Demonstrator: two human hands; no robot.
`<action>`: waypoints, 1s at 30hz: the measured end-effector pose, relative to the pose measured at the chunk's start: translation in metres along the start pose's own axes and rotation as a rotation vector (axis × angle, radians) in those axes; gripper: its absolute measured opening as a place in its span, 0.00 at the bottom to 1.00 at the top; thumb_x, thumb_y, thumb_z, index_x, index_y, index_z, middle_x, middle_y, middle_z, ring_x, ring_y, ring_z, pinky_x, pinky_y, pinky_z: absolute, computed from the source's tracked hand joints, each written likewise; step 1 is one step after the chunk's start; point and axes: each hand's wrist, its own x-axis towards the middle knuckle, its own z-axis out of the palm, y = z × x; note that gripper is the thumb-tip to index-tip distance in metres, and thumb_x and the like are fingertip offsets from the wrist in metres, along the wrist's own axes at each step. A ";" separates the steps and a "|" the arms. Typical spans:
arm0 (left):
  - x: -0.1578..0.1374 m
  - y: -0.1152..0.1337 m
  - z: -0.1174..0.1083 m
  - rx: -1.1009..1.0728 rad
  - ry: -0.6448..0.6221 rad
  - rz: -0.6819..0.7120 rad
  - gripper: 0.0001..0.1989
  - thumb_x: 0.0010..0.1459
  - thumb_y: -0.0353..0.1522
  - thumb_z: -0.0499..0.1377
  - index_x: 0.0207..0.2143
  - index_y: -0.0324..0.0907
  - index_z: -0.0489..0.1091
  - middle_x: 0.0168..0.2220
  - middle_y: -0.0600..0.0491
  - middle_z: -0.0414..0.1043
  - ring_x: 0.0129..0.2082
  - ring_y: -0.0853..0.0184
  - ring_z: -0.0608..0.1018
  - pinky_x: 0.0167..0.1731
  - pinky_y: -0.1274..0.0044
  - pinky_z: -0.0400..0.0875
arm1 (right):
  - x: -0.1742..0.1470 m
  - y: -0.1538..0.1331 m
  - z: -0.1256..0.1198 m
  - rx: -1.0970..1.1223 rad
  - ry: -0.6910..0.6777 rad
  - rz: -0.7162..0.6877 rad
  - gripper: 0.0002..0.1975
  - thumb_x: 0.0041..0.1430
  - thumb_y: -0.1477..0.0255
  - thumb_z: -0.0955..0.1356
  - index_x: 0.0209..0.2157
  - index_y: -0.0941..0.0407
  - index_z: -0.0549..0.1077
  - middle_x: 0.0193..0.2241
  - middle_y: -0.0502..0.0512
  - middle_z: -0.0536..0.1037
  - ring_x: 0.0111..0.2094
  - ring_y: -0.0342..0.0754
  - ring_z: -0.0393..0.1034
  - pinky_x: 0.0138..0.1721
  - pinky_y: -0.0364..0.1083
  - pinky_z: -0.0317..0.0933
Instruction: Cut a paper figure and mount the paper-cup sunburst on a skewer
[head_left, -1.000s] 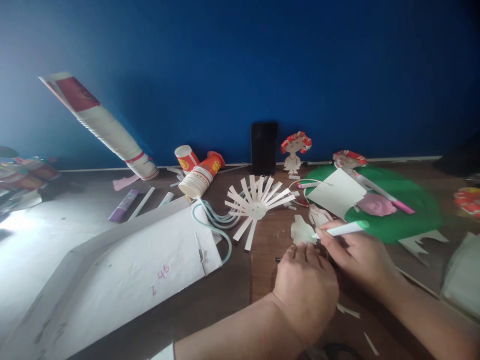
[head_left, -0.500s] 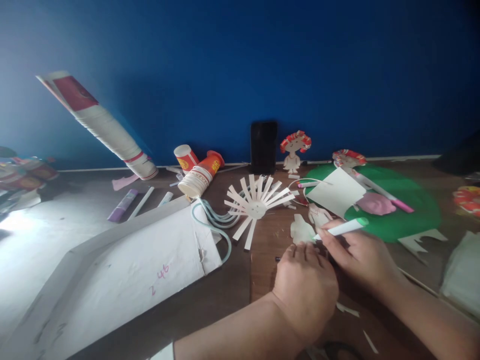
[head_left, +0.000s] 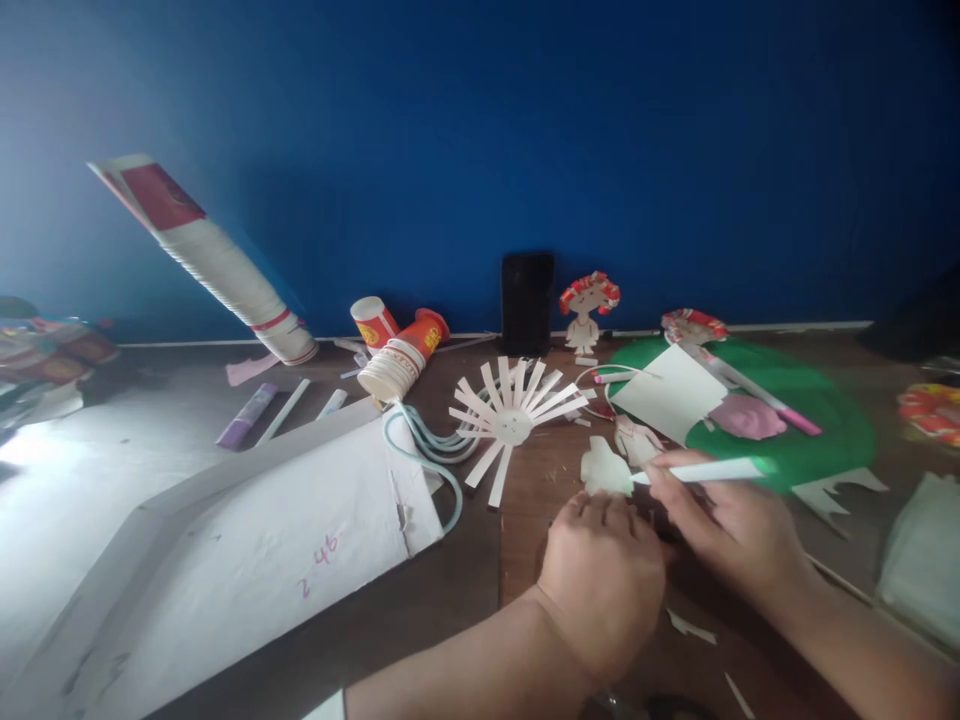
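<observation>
My right hand (head_left: 731,525) is closed round a white felt-tip marker (head_left: 697,471) with a green end. Its tip touches the right edge of a small pale paper cutout (head_left: 606,466) lying on the brown table. My left hand (head_left: 604,580) lies back-up, just below that cutout, with its fingers bent together and holding the lower edge down; its fingertips and thumb are hidden. Behind the marker tip rests a second paper cutout (head_left: 637,442) with drawn lines. A paper piece (head_left: 512,427) with many strips fanned round a small drawn face lies farther left.
A white box (head_left: 247,540) fills the left side, with pale cable (head_left: 427,435) beside it. Stacked paper cups (head_left: 394,370) lie behind. A dark phone (head_left: 526,300) and a paper doll (head_left: 585,315) stand by the blue wall. Green sheet (head_left: 832,430) and scraps are at right.
The marker has tipped lower, its green end swinging outward to the right, while its tip has moved slightly right along the cutout's edge. My left hand has shifted slightly left.
</observation>
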 end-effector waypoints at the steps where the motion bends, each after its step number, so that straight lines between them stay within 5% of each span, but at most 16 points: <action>1: 0.001 -0.003 -0.001 -0.037 0.029 0.008 0.14 0.66 0.37 0.57 0.39 0.34 0.75 0.43 0.42 0.80 0.42 0.57 0.82 0.47 0.66 0.76 | 0.000 -0.001 -0.003 0.002 0.041 -0.013 0.10 0.67 0.65 0.63 0.36 0.53 0.74 0.29 0.53 0.82 0.27 0.50 0.77 0.31 0.45 0.67; 8: 0.010 -0.022 -0.007 -0.261 0.167 -0.051 0.15 0.63 0.46 0.58 0.38 0.45 0.77 0.27 0.55 0.76 0.28 0.65 0.78 0.32 0.75 0.73 | -0.008 -0.017 -0.024 0.178 0.139 -0.053 0.08 0.68 0.70 0.62 0.37 0.49 0.73 0.21 0.46 0.73 0.21 0.46 0.70 0.25 0.44 0.64; 20: 0.008 -0.023 -0.011 -0.631 0.186 -0.202 0.06 0.61 0.29 0.63 0.41 0.43 0.76 0.36 0.54 0.81 0.35 0.67 0.81 0.40 0.78 0.74 | -0.015 -0.024 -0.025 0.271 0.144 0.030 0.09 0.70 0.70 0.62 0.35 0.50 0.71 0.20 0.44 0.71 0.21 0.43 0.68 0.25 0.42 0.63; 30: 0.006 -0.025 -0.007 -0.585 0.164 -0.179 0.07 0.63 0.31 0.61 0.43 0.43 0.75 0.37 0.53 0.82 0.36 0.64 0.81 0.40 0.75 0.74 | -0.011 -0.027 -0.024 0.184 0.129 -0.087 0.06 0.68 0.71 0.64 0.36 0.50 0.72 0.24 0.45 0.76 0.24 0.43 0.72 0.29 0.41 0.65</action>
